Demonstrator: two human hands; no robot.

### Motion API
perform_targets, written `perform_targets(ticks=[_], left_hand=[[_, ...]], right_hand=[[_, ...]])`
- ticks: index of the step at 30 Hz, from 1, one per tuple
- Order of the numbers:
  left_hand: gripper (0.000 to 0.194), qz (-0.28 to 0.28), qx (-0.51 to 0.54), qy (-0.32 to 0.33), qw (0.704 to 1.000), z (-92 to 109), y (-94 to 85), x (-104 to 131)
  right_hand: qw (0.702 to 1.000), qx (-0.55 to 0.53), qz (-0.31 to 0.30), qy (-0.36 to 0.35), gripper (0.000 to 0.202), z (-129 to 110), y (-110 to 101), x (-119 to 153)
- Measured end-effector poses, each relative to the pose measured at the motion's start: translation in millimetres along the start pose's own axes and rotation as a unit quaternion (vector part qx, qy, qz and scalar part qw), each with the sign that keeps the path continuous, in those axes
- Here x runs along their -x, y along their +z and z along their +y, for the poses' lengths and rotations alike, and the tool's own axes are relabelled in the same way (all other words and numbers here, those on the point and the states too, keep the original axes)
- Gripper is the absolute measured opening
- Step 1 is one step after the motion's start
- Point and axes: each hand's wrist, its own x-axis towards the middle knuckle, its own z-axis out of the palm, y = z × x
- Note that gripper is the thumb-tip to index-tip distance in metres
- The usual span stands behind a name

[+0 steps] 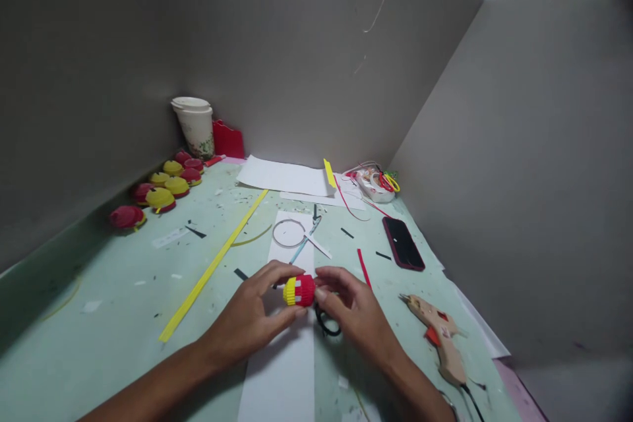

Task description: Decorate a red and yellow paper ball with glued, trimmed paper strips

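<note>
A small ridged paper piece (300, 291), yellow on the left and red on the right with white patches, is between my two hands above a white paper strip (291, 382). My left hand (250, 306) grips its yellow side, thumb below and fingers above. At the red end, my right hand (359, 313) has its thumb and fingertips closed on the piece. Below the right fingers shows a black loop (329, 323), perhaps a scissors handle; the rest of it is hidden. Just beyond the hands lie a thin ring (289, 233) and a pale blue stick (302, 247).
Several red and yellow paper pieces (161, 199) stand at left, near stacked paper cups (195, 125). A long yellow strip (217, 264) crosses the table. On the right are a phone (403, 244) and a corded glue gun (440, 336). Grey walls enclose the back and right.
</note>
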Motion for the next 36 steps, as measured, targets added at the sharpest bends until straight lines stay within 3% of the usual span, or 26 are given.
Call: perform_targets(ticks=[7, 19, 31, 36], left_hand=[[0.038, -0.011, -0.010, 0.010, 1.000, -4.7, -0.2, -1.0], [0.038, -0.027, -0.023, 0.032, 0.999, -3.9, 0.5, -0.4], [0.036, -0.035, -0.012, 0.033, 0.999, -0.5, -0.4, -0.8], [0.037, -0.027, 0.002, 0.028, 0.999, -0.5, -0.6, -1.0]], right_hand=[[0.999, 0.031, -0.013, -0.008, 0.015, 3.5, -4.4, -1.0], [0.998, 0.055, 0.001, 0.002, 0.020, 5.0, -0.7, -0.6], [0.998, 0.064, 0.005, -0.010, 0.012, 7.2, -1.3, -1.3], [0.994, 0.091, -0.005, -0.058, 0.027, 0.7, -2.1, 1.9]])
